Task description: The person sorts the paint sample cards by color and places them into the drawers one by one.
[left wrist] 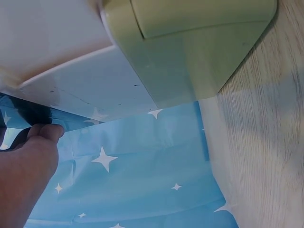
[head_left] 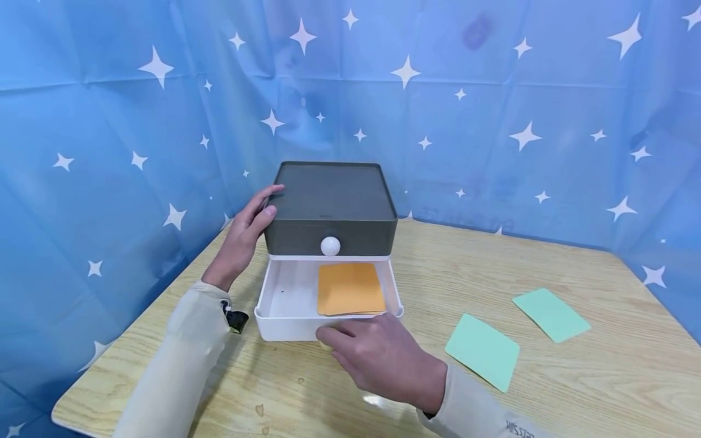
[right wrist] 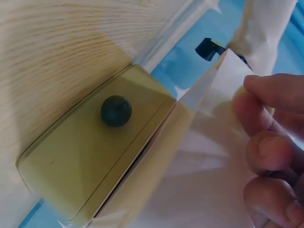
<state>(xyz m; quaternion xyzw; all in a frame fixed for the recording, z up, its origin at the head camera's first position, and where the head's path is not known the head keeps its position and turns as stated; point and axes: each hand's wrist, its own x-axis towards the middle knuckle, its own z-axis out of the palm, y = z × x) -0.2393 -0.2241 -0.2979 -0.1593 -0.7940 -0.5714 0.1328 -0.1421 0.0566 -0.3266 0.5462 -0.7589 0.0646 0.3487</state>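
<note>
A stacked drawer box stands on the table, with a dark grey top tier (head_left: 331, 237) bearing a white round knob (head_left: 330, 246). Below it the white drawer (head_left: 285, 329) is pulled out, and orange paper sheets (head_left: 350, 288) lie in its right part. My left hand (head_left: 243, 231) rests against the left side and top edge of the grey tier, fingers extended. At the white drawer's front, my right hand (head_left: 378, 353) pinches its pale yellow knob (right wrist: 238, 100), mostly hidden by the fingers. The lowest, yellow-green drawer (right wrist: 76, 152) is closed and has a dark knob (right wrist: 116, 111).
Two mint-green paper sheets, a nearer one (head_left: 483, 351) and a farther one (head_left: 551, 314), lie on the wooden table (head_left: 449, 267) to the right. A blue curtain (head_left: 438, 115) with white stars hangs behind and at the left. A black strap (head_left: 237, 320) is on the left wrist.
</note>
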